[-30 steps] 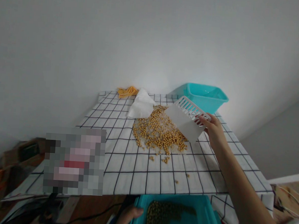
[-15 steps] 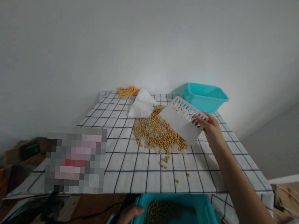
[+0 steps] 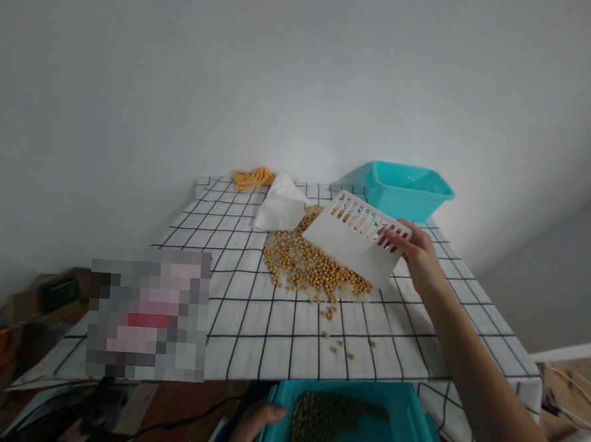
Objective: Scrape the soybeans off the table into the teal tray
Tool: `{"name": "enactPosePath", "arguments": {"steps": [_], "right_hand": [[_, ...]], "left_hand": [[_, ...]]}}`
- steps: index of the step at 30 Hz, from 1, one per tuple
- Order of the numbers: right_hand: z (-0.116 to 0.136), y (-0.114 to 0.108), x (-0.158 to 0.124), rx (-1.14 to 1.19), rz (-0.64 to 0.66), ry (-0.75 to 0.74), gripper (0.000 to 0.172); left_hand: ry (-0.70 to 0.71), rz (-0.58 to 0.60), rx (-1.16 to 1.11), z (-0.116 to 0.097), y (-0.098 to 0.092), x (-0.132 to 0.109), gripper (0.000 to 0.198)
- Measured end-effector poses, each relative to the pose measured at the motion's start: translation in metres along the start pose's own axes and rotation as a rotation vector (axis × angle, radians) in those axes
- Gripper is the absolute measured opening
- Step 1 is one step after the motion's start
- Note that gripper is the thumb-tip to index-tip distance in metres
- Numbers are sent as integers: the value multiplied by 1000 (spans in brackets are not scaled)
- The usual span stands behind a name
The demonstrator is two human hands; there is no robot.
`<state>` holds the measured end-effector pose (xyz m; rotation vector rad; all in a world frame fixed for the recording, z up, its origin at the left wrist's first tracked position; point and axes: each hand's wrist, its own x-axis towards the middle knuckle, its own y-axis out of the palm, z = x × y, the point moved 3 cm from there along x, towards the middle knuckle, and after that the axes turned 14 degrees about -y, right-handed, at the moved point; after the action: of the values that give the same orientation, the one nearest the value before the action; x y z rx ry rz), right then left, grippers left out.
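My right hand (image 3: pixel 416 252) grips a white plastic panel with a row of slots (image 3: pixel 354 241) by its upper right corner. The panel leans over the right side of a spread pile of yellow beans (image 3: pixel 303 258), its lower edge at the beans. Pale, glassy bits are mixed among them. Below the table's front edge, my left hand (image 3: pixel 258 422) has its thumb over the left rim of a teal plastic bin (image 3: pixel 355 390); its other fingers are mostly hidden. Dark-looking beans (image 3: pixel 321 419) lie in that bin, mostly to its left.
A second teal bin (image 3: pixel 406 204) stands at the back right of the checked tablecloth (image 3: pixel 248 338). White crumpled cloth or paper (image 3: pixel 281 207) touches the pile's far left, beside a yellow bundle (image 3: pixel 253 178). A blurred-out patch covers the front left. A cable crosses below.
The slotted panel has moved slightly left across the pile, its lower edge now flatter. A few loose beans have rolled toward the table's front edge. My left hand stays at the bin's rim.
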<state>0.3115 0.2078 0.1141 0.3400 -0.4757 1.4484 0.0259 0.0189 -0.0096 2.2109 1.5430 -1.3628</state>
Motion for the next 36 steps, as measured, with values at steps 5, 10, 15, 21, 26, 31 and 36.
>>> {"name": "enactPosePath", "arguments": {"steps": [5,10,15,21,26,31,36], "right_hand": [[5,2,-1,-7,-2,-31,12],[-2,-7,1,-28,-105,-13,13],[-14,-19,4,-53,-206,-2,15],[-19,-20,5,-76,-210,14,17],[-15,-15,3,-59,-172,13,17],[-13,-10,3,-41,-120,-3,17],[-7,-4,0,-17,-60,-22,14]], "left_hand": [[-86,40,-36,0,-2,18,21],[-140,54,-71,5,-3,28,31],[-155,73,-104,9,-2,33,28],[-163,64,-139,11,-3,35,22],[-174,72,-198,13,0,36,25],[-179,62,-254,15,3,40,22],[-169,61,-305,17,6,41,21]]}}
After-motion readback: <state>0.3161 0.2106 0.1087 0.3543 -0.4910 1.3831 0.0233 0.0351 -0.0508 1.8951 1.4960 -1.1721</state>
